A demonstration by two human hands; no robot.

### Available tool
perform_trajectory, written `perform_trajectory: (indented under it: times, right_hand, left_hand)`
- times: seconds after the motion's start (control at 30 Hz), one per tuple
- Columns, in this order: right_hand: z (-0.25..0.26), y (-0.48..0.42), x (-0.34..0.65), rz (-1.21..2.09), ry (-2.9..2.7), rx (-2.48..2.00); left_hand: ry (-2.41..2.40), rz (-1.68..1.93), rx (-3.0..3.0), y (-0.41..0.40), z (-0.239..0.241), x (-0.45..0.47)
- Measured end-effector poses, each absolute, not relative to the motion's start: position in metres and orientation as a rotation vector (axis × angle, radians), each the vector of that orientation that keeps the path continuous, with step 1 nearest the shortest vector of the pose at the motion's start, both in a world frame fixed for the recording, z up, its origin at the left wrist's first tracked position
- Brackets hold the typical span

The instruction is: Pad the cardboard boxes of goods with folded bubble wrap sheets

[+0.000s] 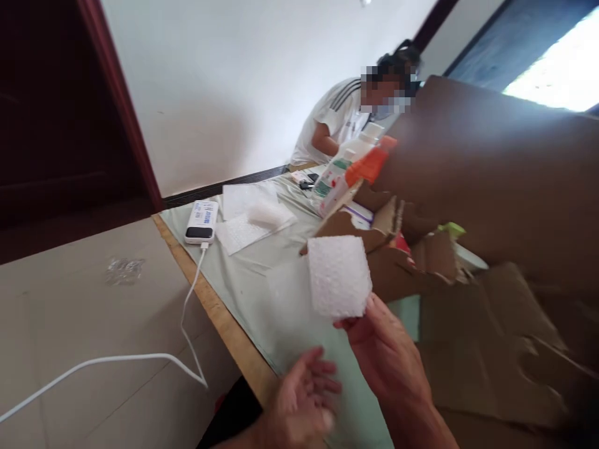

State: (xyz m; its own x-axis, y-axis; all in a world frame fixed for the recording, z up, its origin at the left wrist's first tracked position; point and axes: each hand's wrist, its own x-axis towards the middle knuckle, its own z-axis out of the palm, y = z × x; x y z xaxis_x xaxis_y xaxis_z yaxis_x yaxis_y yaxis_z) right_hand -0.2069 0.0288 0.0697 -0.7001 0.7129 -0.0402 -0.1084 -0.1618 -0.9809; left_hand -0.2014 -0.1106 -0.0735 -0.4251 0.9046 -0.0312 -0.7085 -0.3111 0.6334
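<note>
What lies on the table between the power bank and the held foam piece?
Between power bank and foam piece: white foam sheets on the green cloth, head view.

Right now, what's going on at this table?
The right hand holds up a white foam pad by its lower edge, above the table. The left hand is open and empty just below it. Torn cardboard fills the right side, with bottles beside it. A power bank sits near the table's edge, its cable hanging off. Another person sits at the far end.
</note>
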Motion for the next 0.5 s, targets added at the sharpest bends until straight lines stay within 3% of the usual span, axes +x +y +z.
perform_trajectory:
  times: [0.2, 0.4, 0.5]
  right_hand:
    - [0.042, -0.021, -0.103, 1.977, -1.169, -0.897]
    - [0.005, -0.064, -0.024, 1.829, -1.010, -1.049]
    - [0.007, -0.071, 0.008, 1.772, -0.950, -1.059]
  left_hand:
    - [0.481, 1.858, 0.219, -0.128, -0.028, -0.208]
    - [0.903, 1.812, 0.282, -0.131, -0.008, -0.193]
    - [0.893, 1.773, 0.353, -0.139, 0.001, -0.189]
